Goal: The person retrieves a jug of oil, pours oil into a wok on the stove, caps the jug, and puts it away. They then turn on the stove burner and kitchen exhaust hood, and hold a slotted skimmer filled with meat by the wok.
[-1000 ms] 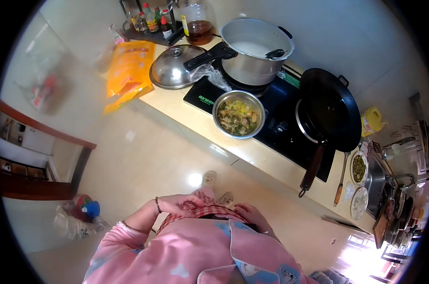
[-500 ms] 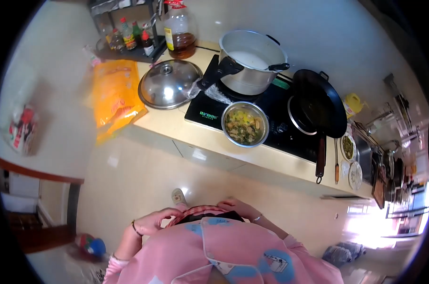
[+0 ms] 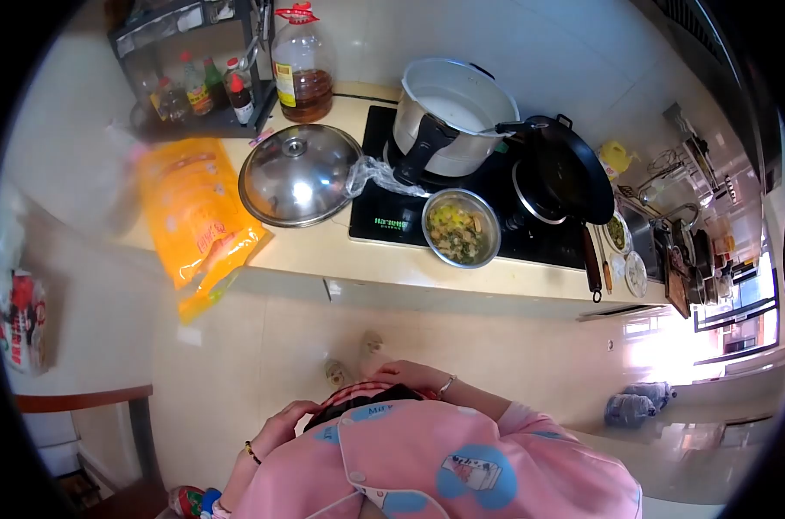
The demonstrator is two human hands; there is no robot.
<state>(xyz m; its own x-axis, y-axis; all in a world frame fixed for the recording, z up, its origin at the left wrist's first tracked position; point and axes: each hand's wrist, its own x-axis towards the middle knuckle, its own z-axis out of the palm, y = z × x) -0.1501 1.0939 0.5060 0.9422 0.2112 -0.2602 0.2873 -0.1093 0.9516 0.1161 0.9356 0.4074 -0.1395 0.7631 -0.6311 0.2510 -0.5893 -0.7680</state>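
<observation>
Beyond the checked cloth [image 3: 347, 394], steel bowl [image 3: 462, 260] before silver pot [image 3: 475, 154].

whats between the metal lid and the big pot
Crumpled clear plastic lies between the lid and the pot, beside the pot's black handle. The head view shows it.

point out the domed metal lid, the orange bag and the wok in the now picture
Domed metal lid [image 3: 276, 186]: head view, its shiny top.
Orange bag [image 3: 189, 199]: head view, middle of its front.
Wok [image 3: 574, 177]: head view, its dark inner surface.
</observation>
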